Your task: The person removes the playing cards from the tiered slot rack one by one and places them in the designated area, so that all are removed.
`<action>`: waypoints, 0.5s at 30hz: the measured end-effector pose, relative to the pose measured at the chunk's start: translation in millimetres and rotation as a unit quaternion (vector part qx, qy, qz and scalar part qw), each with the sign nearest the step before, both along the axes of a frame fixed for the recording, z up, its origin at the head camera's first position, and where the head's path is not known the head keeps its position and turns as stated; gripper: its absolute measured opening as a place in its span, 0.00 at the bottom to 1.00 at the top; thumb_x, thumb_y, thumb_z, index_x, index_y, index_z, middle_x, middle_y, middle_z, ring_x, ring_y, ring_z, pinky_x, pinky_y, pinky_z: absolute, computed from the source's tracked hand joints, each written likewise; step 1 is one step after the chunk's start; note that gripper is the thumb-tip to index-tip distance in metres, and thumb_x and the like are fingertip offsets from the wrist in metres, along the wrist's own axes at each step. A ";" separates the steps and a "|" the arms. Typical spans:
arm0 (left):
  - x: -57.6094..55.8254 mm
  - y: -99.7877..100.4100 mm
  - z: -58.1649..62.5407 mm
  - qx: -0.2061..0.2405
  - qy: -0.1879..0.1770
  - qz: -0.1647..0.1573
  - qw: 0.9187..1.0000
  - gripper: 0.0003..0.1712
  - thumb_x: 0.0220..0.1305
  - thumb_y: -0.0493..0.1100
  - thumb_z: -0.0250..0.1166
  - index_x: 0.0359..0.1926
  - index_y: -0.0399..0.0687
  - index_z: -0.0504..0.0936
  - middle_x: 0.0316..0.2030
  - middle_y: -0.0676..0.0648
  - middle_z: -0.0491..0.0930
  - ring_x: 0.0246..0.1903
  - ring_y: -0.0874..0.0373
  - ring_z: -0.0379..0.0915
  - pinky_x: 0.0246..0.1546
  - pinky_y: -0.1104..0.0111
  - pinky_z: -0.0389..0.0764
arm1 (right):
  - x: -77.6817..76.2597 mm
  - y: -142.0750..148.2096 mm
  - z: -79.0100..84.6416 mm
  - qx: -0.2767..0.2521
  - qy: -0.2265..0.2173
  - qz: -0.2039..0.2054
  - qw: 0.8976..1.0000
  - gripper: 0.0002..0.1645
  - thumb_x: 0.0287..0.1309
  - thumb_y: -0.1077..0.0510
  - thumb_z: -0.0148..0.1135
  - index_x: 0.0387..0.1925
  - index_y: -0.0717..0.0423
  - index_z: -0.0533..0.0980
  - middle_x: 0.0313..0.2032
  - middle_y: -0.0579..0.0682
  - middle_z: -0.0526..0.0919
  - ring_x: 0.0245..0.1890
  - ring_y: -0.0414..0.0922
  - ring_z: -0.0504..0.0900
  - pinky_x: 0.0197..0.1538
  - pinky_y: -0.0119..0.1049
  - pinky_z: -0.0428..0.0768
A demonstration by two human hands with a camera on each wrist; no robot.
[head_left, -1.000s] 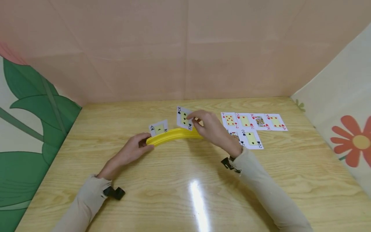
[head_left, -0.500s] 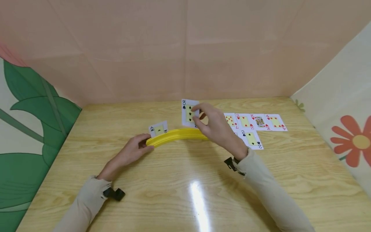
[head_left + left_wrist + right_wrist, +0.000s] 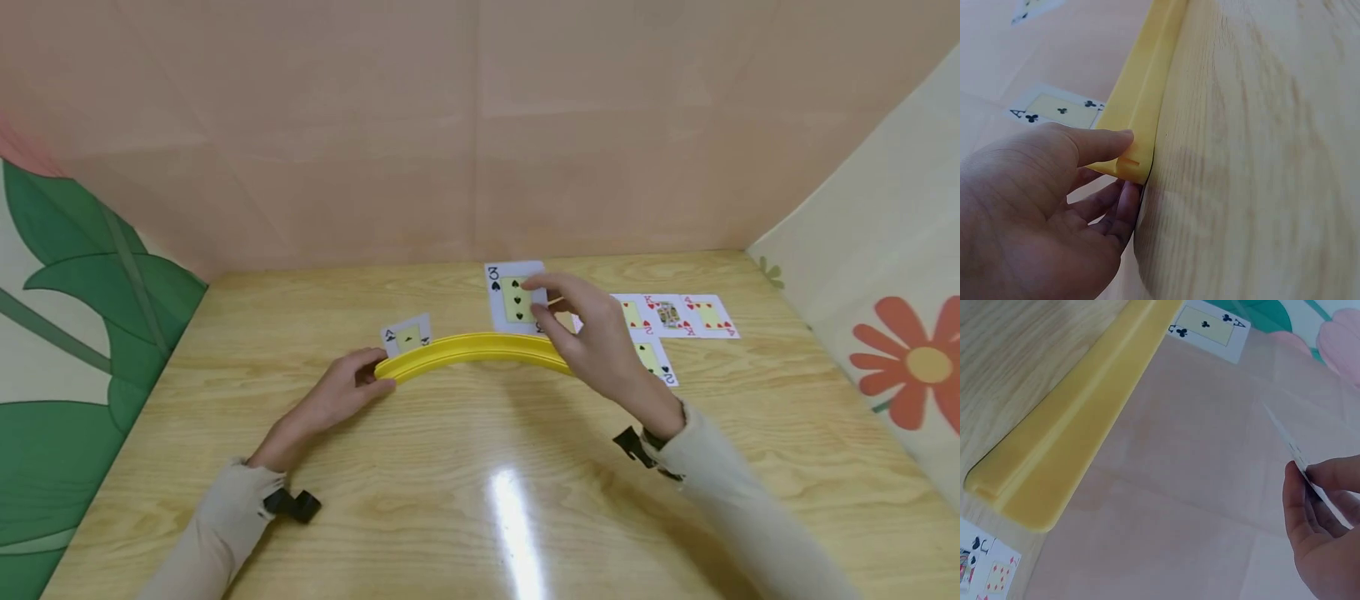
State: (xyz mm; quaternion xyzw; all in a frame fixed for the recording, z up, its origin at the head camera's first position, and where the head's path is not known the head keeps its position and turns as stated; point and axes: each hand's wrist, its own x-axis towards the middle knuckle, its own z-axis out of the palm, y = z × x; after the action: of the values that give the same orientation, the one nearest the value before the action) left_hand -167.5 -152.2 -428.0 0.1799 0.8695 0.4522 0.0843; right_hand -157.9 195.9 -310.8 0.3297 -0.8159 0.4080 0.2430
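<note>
A curved yellow playing card holder lies across the table, and the ace of clubs stands in it near the left end. That end is pinched by my left hand, its thumb on the near face in the left wrist view. Above and behind the holder's right half, my right hand pinches the three of spades by its right side, face toward me. The right wrist view shows this card nearly edge-on, apart from the holder. The holder's right end is behind the right hand in the head view.
Several cards lie face up at the right, including the king of hearts, four of hearts and two of spades. In the right wrist view, a jack and seven of diamonds lie beyond the holder's end. A wall stands behind.
My right hand has carried the three of spades rightward, first lifting it from close to the holder's middle. My left hand stays on the holder's left end.
</note>
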 end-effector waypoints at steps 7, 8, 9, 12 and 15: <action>0.6 0.9 2.3 -0.009 -0.006 0.007 1.000 0.23 0.67 0.41 0.67 0.62 0.42 0.76 0.51 0.44 0.78 0.42 0.53 0.72 0.41 0.67 0.76 | 10.1 19.3 -5.0 0.000 -0.001 -0.021 1.000 0.21 0.58 0.74 0.64 0.53 0.61 0.79 0.49 0.52 0.84 0.41 0.45 0.84 0.46 0.24 0.78; 0.9 0.7 2.7 -0.011 -0.006 0.009 1.000 0.23 0.67 0.41 0.67 0.62 0.42 0.76 0.51 0.43 0.78 0.42 0.53 0.72 0.41 0.66 0.76 | 11.5 21.7 -5.4 0.002 -0.004 -0.024 1.000 0.21 0.59 0.74 0.64 0.54 0.61 0.78 0.49 0.52 0.84 0.41 0.45 0.84 0.45 0.23 0.78; 1.1 0.7 3.0 -0.014 -0.006 0.011 1.000 0.24 0.67 0.41 0.67 0.62 0.42 0.76 0.51 0.44 0.78 0.42 0.53 0.72 0.41 0.66 0.76 | 12.7 24.2 -5.8 0.003 -0.006 -0.028 1.000 0.22 0.59 0.74 0.64 0.54 0.61 0.78 0.49 0.52 0.84 0.41 0.45 0.84 0.45 0.23 0.78; 1.6 0.3 3.3 -0.020 0.000 0.009 1.000 0.23 0.67 0.41 0.67 0.61 0.42 0.77 0.51 0.44 0.79 0.42 0.53 0.72 0.41 0.67 0.75 | 16.3 31.3 -7.1 0.001 -0.010 -0.040 0.999 0.23 0.57 0.75 0.64 0.55 0.62 0.78 0.49 0.53 0.84 0.40 0.45 0.83 0.44 0.22 0.78; 2.0 -0.3 2.6 -0.018 0.003 0.007 1.000 0.23 0.67 0.41 0.68 0.61 0.41 0.77 0.50 0.43 0.79 0.41 0.53 0.72 0.40 0.67 0.75 | 18.2 37.8 -8.8 -0.001 -0.010 -0.049 0.999 0.24 0.55 0.77 0.65 0.54 0.64 0.78 0.49 0.54 0.84 0.39 0.46 0.83 0.44 0.22 0.78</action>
State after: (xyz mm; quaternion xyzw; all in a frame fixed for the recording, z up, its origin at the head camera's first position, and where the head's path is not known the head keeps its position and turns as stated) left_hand -165.5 -152.5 -425.4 0.1738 0.8787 0.4369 0.0819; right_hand -139.7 233.7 -319.6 0.2853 -0.8331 0.3995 0.2548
